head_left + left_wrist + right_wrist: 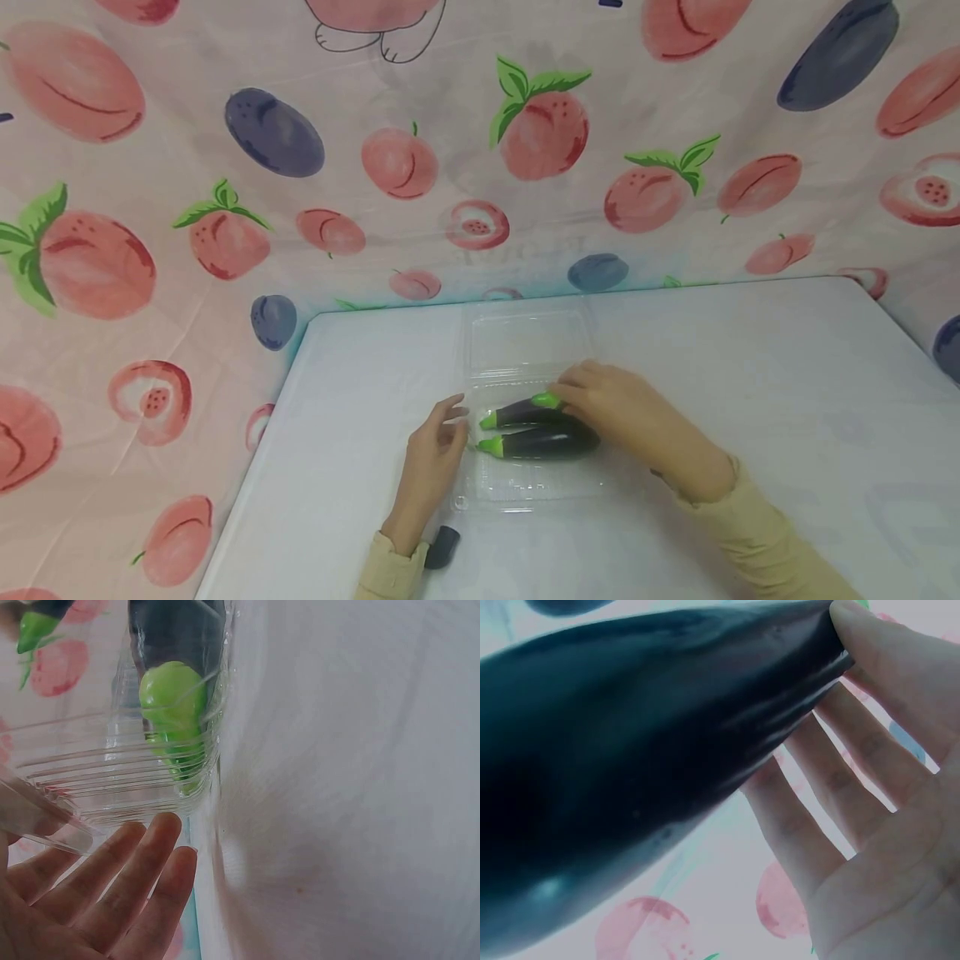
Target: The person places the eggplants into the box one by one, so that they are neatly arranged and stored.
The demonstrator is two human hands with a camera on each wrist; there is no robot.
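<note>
Two dark purple eggplants with green caps lie side by side in a clear plastic clamshell container (540, 492); the nearer eggplant (543, 442) shows most fully. My right hand (611, 408) is over the container's right part. It holds another eggplant (645, 742) near its green-capped end, thumb on one side and fingers on the other; in the head view most of its body is hard to separate from those below. At the container's left wall, my left hand (437, 442) has its fingers loosely extended, close against the ribbed plastic. Clear plastic overlaps its thumb.
The container's lid (528, 342) lies folded back toward the far edge of the white table (750, 383). A fruit-print cloth (465, 108) hangs behind the table. A small dark object (442, 547) is at the left wrist.
</note>
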